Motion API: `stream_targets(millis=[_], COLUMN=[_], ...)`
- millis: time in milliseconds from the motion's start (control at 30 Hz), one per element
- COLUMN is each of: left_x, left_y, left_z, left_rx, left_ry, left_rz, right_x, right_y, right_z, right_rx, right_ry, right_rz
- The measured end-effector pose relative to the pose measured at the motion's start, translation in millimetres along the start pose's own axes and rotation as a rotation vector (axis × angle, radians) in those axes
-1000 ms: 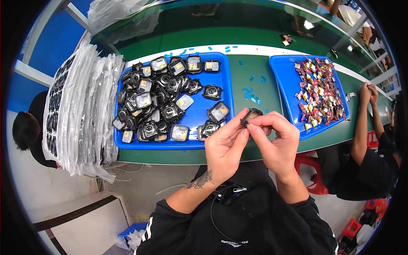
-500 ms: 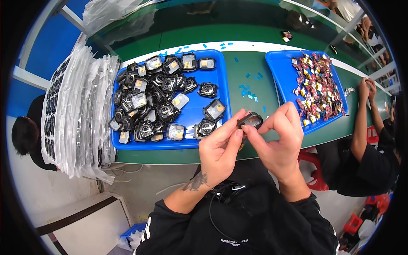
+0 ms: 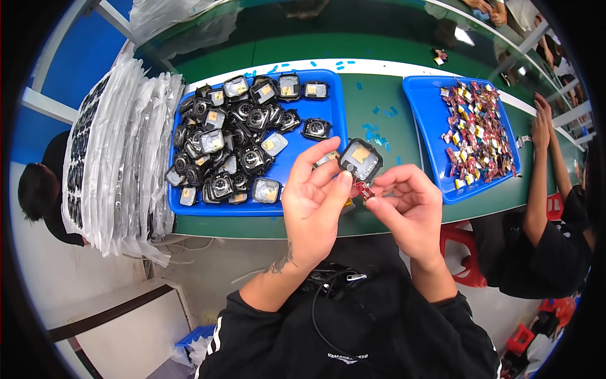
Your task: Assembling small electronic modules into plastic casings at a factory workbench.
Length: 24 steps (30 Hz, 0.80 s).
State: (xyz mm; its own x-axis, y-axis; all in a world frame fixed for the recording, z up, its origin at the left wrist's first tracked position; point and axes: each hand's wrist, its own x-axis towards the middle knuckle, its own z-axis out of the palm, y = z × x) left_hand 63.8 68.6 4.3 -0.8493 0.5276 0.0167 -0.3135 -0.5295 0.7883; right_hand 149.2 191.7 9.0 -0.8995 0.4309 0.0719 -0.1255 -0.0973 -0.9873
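Observation:
My left hand [image 3: 314, 211] holds a black smartwatch case [image 3: 361, 159] upright between thumb and fingers. The case's inner side faces me, with a pale lining and a tan square in it. Just below its lower edge is a small dark-red flexible circuit piece [image 3: 363, 189], pinched by the thumb and fingertips of my right hand [image 3: 409, 205]. Whether this piece is joined to the case I cannot tell. A bit of yellow shows under my left thumb. Left of my hands, a blue tray [image 3: 338, 101] carries a heap of similar watch cases [image 3: 255, 119].
A second blue tray [image 3: 424, 120] at the right holds many small red, white and yellow circuit pieces [image 3: 476, 136]. Blue scraps [image 3: 372, 136] lie on the green table between the trays. Stacked plastic-wrapped sheets [image 3: 120, 151] stand at the left. A co-worker's arms [image 3: 548, 151] rest at the far right.
The watch case has turned from nearly edge-on to showing its inner side. My right hand has moved down from the case to the red circuit piece, now in plain sight.

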Motion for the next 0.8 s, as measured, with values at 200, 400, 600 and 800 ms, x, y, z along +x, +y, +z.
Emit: stream_targets(millis=[200,400,600,800], left_x=[2.9,3.2,-2.9,-4.9], left_y=[12.7,18.3,19.8,20.8], left_z=[-22.6,-26.5,-23.3,-20.4], left_rx=[0.752,1.01,0.811,0.893], left_ry=[-0.306,-0.393,-0.398,-0.355], left_rz=[0.345,0.466,0.23,0.3], right_x=[-1.3,4.4,-1.8,-1.9], right_y=[-7.9,-6.5,-8.4,-16.9], right_z=[-8.3,-10.8,-13.1,-8.5], right_rx=[0.15,0.256,0.158,-0.077], right_ry=[-0.045,-0.228,-0.146,-0.082], right_rz=[0.074,0.091,0.1,0.08])
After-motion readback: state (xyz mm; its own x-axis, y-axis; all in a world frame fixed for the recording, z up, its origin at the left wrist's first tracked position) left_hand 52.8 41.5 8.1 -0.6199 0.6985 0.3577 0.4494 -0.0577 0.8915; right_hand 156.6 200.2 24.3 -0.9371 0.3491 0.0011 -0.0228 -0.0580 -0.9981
